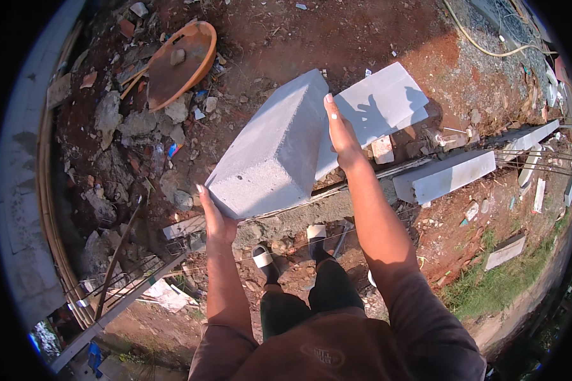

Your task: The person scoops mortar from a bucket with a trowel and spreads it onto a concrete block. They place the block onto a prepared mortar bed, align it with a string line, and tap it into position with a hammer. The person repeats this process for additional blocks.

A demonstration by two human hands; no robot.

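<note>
Near edge: person's torso and legs, two feet [290, 249] in dark slippers with white straps, standing on rubble by a low concrete footing [299, 219].

Left hand [213, 219] is under the near lower corner of the grey block [270, 155], palm pressed on it, fingers hidden behind the edge. Right hand [341, 133] lies flat on the block's right face near the top edge, fingers straight and pointing far. Hands well apart, one per side, block clamped between them and held off the ground, tilted, above the footing and in front of the feet.

Just behind it on the right: a second block [381, 101], lighter grey, carrying the shadow of the right hand. Further right, a third block [445, 176] lies on its long side with rebar [540, 159] next to it.

Left: broken concrete and stones [117, 127], bamboo poles [44, 209] along the edge.

Far left: orange pan [181, 60], tipped on the rubble. Far right: yellow hose [483, 47] across gravel.
</note>
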